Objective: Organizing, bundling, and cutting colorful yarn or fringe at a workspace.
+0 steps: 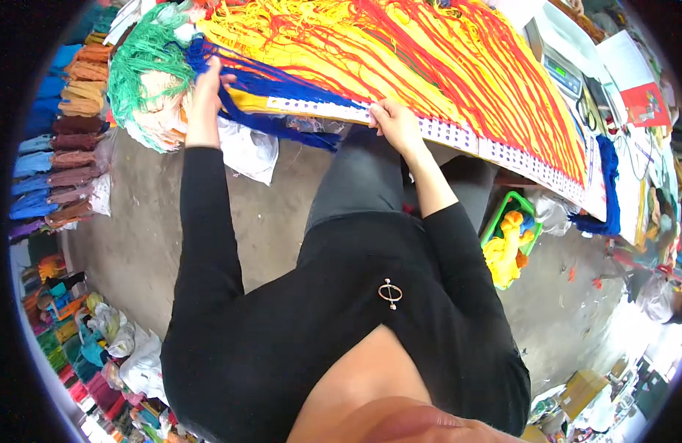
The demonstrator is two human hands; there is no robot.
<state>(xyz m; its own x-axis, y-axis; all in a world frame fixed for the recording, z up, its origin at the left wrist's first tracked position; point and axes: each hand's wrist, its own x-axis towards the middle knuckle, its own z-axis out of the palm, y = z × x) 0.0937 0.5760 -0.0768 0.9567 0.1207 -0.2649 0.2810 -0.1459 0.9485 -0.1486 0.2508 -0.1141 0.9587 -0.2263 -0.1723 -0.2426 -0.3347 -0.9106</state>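
Head view — blue yarn (271, 83) between left fingers (208, 77)

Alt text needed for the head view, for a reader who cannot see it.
A person's left hand grips blue yarn strands while the right hand presses a white punched strip edging a table spread with yellow and red yarn.

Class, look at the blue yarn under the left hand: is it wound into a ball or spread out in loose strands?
Spread out. The blue yarn fans in loose strands from the left hand across the table edge.
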